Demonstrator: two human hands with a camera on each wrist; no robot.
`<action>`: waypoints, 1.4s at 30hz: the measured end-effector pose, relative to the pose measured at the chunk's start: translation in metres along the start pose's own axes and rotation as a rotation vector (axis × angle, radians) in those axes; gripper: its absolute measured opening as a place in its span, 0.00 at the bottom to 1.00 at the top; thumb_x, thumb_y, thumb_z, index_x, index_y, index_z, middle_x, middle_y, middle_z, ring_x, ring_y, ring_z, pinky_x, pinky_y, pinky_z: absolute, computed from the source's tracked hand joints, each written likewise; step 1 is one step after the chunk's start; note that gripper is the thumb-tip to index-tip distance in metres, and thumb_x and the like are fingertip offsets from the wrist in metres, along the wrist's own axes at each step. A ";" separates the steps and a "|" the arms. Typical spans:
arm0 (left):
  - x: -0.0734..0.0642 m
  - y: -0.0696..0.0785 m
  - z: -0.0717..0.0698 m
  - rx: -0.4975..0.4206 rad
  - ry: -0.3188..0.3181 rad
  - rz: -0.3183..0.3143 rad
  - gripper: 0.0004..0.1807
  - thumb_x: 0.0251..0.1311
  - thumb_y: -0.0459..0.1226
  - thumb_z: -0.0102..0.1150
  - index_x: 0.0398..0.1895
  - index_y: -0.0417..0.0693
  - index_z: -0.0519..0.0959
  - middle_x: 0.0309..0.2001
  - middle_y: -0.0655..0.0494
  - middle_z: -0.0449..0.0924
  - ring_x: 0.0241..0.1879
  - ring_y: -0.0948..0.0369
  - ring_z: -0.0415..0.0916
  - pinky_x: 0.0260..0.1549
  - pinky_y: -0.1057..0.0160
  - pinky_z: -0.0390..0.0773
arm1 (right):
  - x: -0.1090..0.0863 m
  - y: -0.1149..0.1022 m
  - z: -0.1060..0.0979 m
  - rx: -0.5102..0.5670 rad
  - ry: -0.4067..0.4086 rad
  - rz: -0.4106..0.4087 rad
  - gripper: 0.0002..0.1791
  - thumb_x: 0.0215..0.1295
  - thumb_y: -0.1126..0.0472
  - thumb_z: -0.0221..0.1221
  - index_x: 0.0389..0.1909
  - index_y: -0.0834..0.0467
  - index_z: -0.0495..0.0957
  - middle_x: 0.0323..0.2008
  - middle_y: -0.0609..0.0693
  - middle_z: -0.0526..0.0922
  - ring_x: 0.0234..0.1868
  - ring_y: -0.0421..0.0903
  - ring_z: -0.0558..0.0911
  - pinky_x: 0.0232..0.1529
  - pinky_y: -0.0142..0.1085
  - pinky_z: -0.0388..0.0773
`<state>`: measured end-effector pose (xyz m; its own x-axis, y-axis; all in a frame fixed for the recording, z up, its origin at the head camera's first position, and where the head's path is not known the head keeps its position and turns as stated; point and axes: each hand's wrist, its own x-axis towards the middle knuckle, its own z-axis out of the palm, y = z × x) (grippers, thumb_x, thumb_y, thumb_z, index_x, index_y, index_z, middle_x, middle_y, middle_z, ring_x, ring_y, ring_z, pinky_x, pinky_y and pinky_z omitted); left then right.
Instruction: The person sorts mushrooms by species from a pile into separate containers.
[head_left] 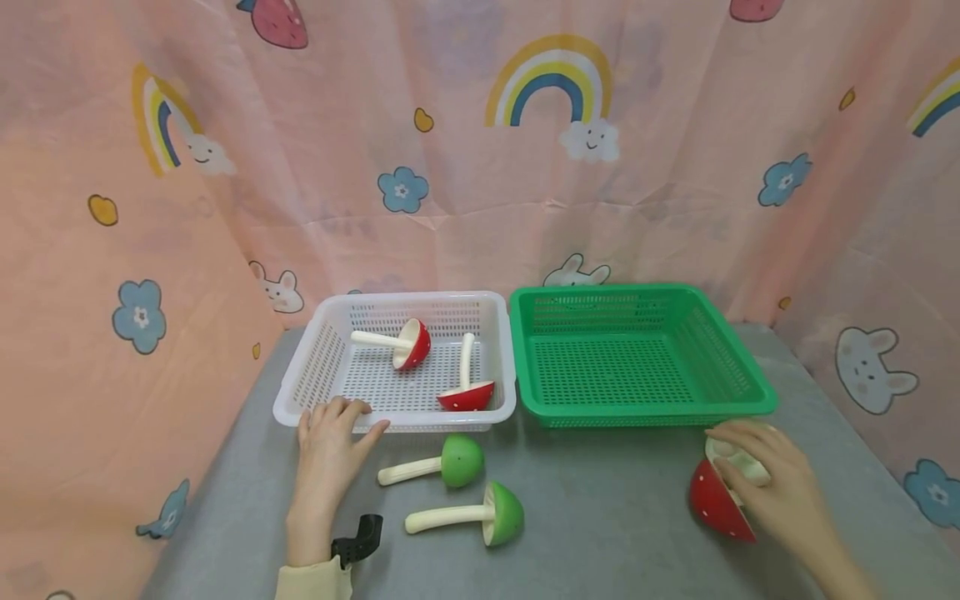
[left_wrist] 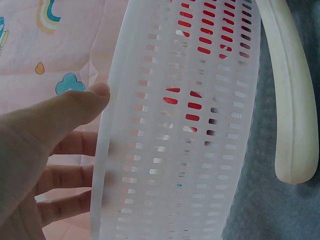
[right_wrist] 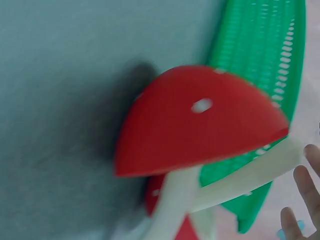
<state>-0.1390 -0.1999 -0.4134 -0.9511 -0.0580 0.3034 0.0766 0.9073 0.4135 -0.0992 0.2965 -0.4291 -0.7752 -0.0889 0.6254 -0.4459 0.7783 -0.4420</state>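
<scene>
White basket [head_left: 420, 418] holds two red mushrooms [head_left: 422, 348] [head_left: 468, 398], one perhaps upturned.

We are looking into a curtained booth, as pink cartoon-print curtain [head_left: 480, 179] hangs beyond the far, left and right edges of a grey worktop [head_left: 600, 508].

Pink cloth [head_left: 322, 125] w/ rainbow & bunny prints [head_left: 872, 375] bhd grey tbl [head_left: 600, 508].

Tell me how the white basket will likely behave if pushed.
The white basket should feel light for its size, its walls being full of slots. It probably slides rather than tips, being low and wide. The two red mushrooms inside lie loose, so they may roll.
</scene>
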 end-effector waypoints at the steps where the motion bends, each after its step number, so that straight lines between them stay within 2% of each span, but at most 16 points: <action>1: 0.000 0.000 0.000 -0.001 0.000 -0.001 0.19 0.55 0.48 0.67 0.43 0.43 0.81 0.44 0.46 0.78 0.53 0.45 0.68 0.66 0.33 0.49 | -0.001 0.003 0.000 0.000 -0.003 -0.004 0.26 0.35 0.79 0.69 0.40 0.58 0.83 0.44 0.35 0.77 0.54 0.17 0.63 0.55 0.10 0.51; 8: 0.000 -0.001 0.000 -0.006 -0.005 -0.002 0.19 0.56 0.48 0.66 0.43 0.43 0.81 0.44 0.46 0.78 0.53 0.44 0.68 0.66 0.33 0.49 | -0.006 0.020 0.002 0.051 0.005 -0.007 0.28 0.35 0.82 0.67 0.42 0.60 0.82 0.48 0.28 0.75 0.56 0.19 0.65 0.56 0.09 0.53; 16: 0.001 -0.003 0.002 -0.008 0.005 0.015 0.20 0.57 0.49 0.65 0.43 0.44 0.81 0.45 0.47 0.78 0.53 0.45 0.68 0.66 0.34 0.50 | -0.007 0.030 0.006 0.046 0.027 0.060 0.25 0.44 0.84 0.61 0.44 0.61 0.81 0.48 0.19 0.69 0.55 0.15 0.61 0.53 0.08 0.51; 22: 0.001 -0.001 0.002 -0.007 0.005 0.016 0.20 0.56 0.49 0.65 0.43 0.44 0.81 0.45 0.47 0.78 0.54 0.45 0.69 0.66 0.34 0.49 | -0.007 0.036 0.007 0.086 0.132 -0.002 0.24 0.41 0.89 0.58 0.41 0.69 0.80 0.49 0.22 0.69 0.53 0.16 0.67 0.54 0.09 0.58; 27: 0.001 -0.001 0.001 -0.008 0.006 0.014 0.20 0.56 0.49 0.66 0.43 0.44 0.81 0.45 0.47 0.78 0.54 0.45 0.69 0.66 0.34 0.50 | -0.007 0.041 0.003 0.124 0.223 0.013 0.24 0.41 0.91 0.56 0.42 0.72 0.80 0.48 0.26 0.72 0.51 0.19 0.71 0.52 0.10 0.65; 33: 0.001 -0.002 0.000 -0.013 0.014 0.015 0.19 0.56 0.49 0.66 0.43 0.44 0.81 0.44 0.47 0.78 0.54 0.45 0.69 0.66 0.34 0.49 | -0.006 0.043 -0.005 0.132 0.325 0.051 0.24 0.41 0.93 0.54 0.43 0.76 0.78 0.47 0.27 0.73 0.51 0.22 0.72 0.51 0.10 0.67; 39: 0.001 -0.002 0.000 -0.014 0.010 0.013 0.20 0.56 0.49 0.66 0.43 0.44 0.81 0.44 0.47 0.78 0.54 0.45 0.68 0.66 0.34 0.49 | -0.001 0.037 -0.023 0.092 0.356 0.078 0.24 0.48 0.89 0.53 0.47 0.73 0.79 0.48 0.25 0.72 0.52 0.22 0.71 0.50 0.09 0.66; 42: 0.001 -0.002 0.001 -0.012 0.005 0.011 0.20 0.56 0.49 0.66 0.43 0.43 0.81 0.44 0.47 0.78 0.54 0.45 0.68 0.66 0.34 0.49 | 0.002 0.030 -0.033 0.049 0.336 0.105 0.22 0.51 0.86 0.55 0.48 0.72 0.78 0.48 0.23 0.71 0.52 0.20 0.70 0.49 0.07 0.64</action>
<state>-0.1403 -0.2014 -0.4147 -0.9488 -0.0501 0.3118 0.0906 0.9028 0.4205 -0.0992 0.3403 -0.4206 -0.6308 0.2057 0.7482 -0.3992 0.7408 -0.5402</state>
